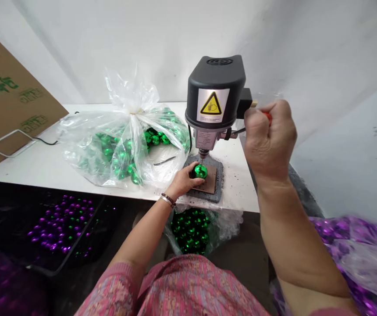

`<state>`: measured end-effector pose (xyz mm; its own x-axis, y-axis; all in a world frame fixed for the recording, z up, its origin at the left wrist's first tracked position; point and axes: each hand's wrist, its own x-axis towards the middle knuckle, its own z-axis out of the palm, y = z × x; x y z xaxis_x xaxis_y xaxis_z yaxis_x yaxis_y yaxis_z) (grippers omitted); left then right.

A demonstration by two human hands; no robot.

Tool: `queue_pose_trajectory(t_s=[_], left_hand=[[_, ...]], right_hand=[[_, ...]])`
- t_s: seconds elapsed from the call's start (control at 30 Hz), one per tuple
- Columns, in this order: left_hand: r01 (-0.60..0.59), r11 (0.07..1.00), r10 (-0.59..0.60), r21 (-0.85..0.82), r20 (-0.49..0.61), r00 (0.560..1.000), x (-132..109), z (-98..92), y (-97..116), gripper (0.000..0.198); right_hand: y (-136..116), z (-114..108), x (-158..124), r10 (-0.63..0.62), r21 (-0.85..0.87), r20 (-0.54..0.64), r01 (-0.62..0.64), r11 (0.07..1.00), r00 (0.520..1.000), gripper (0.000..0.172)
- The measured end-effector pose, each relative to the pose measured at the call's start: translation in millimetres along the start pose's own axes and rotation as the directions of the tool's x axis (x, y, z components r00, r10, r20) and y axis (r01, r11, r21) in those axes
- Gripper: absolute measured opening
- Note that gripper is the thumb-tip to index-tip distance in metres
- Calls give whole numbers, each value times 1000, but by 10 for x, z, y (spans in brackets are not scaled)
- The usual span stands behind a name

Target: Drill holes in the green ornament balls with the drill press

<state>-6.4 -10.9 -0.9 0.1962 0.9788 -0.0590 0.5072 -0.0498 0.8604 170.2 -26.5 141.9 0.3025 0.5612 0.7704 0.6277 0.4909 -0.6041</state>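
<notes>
My left hand [186, 179] grips a shiny green ball [200, 171] between thumb and fingers, on a brown square board [210, 181]. That board lies on the dark base [219, 188] of a small black drill press [215, 81]. Straight above the ball is the drill's chuck [203, 152] with a thin bit, whose tip is at or just over the ball's top; I cannot tell if it has entered. My right hand [269, 136], closed in a fist, is wrapped round the press's feed lever [240, 131]; a bit of its red knob shows between the fingers.
A tied clear plastic bag [136, 145] of green balls lies left of the press on the white table [11, 169]. Below the table edge hangs an open bag of green balls [191, 230]. Purple balls [55, 224] lie low left, purple bags [362, 250] right. A cardboard box [11, 101] stands left.
</notes>
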Motion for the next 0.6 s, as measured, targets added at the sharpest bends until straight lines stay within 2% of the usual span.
queue_pose_trajectory(t_s=[0.1, 0.17, 0.27, 0.33, 0.37, 0.43, 0.5, 0.6], left_hand=[[-32, 999, 32, 5, 8, 999, -225, -49, -2, 72], [-105, 994, 104, 22, 42, 994, -392, -90, -47, 72], [-249, 967, 232, 57, 216, 949, -630, -149, -148, 77], [-293, 953, 249, 76, 356, 901, -760, -180, -210, 84], [-298, 950, 240, 94, 388, 890, -809, -196, -235, 86], [-285, 947, 226, 147, 326, 918, -849, -241, -273, 80], [-257, 943, 226, 211, 160, 961, -789, -326, -293, 63], [-217, 905, 259, 364, -69, 963, -509, -566, -290, 43]], right_hand=[[-54, -1, 138, 70, 9, 29, -71, 997, 997, 24], [-45, 10, 128, 98, 12, 19, -98, 995, 995, 22], [-23, 22, 78, 103, 19, 8, -103, 995, 995, 18], [-21, 22, 60, 84, 22, 3, -84, 996, 996, 16], [-22, 21, 57, 77, 19, -1, -77, 997, 997, 16], [-26, 20, 51, 72, 5, -13, -72, 997, 997, 15], [-25, 25, 41, 69, -1, -18, -69, 998, 997, 13], [-11, 37, 17, 57, 8, -31, -57, 998, 998, 12]])
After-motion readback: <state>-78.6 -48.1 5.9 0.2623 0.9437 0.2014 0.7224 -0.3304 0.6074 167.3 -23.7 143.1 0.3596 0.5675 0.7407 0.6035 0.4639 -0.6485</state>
